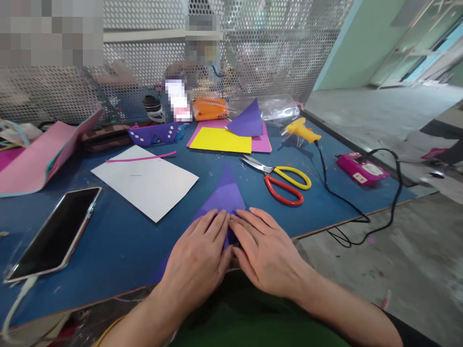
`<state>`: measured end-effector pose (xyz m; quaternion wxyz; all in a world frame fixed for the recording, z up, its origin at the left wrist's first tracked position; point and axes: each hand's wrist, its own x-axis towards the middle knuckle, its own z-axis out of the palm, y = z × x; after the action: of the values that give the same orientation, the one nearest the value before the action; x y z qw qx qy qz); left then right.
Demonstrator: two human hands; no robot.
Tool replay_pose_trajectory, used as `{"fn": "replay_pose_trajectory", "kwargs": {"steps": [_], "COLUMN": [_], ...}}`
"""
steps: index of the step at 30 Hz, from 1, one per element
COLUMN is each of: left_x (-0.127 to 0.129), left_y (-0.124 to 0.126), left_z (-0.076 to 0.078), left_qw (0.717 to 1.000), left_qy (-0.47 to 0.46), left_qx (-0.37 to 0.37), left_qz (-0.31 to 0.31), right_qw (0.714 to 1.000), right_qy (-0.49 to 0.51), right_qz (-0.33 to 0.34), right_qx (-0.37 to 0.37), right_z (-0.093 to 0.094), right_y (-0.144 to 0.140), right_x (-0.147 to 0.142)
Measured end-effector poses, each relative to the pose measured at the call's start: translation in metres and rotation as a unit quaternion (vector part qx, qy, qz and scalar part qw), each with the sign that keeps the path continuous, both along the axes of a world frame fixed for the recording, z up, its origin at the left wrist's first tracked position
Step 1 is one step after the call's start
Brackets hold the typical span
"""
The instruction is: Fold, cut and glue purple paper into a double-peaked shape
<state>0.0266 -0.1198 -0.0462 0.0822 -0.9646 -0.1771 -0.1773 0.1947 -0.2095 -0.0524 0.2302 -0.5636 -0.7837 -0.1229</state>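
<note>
A purple sheet of paper point(224, 193), folded into a triangle with its tip pointing away from me, lies at the near edge of the blue table point(119, 241). My left hand point(197, 258) and my right hand point(265, 250) lie flat on its near part, side by side, fingertips almost touching along the middle crease. Both hands press the paper down with fingers stretched out. The near part of the paper is hidden under my hands.
Red-and-yellow scissors point(282, 180) lie just right of the paper, a white sheet point(146, 180) and a phone point(58, 231) to the left. Yellow, pink and purple papers point(231, 135), a yellow glue gun point(302, 130) with cable, and a pink power strip point(361, 171) sit farther back. A person sits behind the mesh screen.
</note>
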Motion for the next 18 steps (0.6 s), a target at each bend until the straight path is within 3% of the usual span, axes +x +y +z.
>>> {"fn": "replay_pose_trajectory", "kwargs": {"steps": [4, 13, 18], "left_x": [-0.002, -0.007, -0.007], "left_y": [-0.005, -0.003, -0.002], "left_z": [-0.004, -0.005, -0.004], "left_qw": [0.999, 0.998, 0.998], "left_qy": [-0.035, -0.059, -0.061], "left_qx": [-0.018, -0.02, -0.008], "left_qz": [0.02, 0.006, -0.004], "right_qw": [0.999, 0.988, 0.997], "right_qy": [-0.021, -0.137, -0.062], "right_qz": [0.003, 0.035, 0.025], "right_qx": [0.03, 0.065, 0.035], "right_z": [-0.005, 0.001, -0.001], "right_y": [0.004, 0.012, 0.008], "right_x": [-0.005, -0.016, -0.01]}}
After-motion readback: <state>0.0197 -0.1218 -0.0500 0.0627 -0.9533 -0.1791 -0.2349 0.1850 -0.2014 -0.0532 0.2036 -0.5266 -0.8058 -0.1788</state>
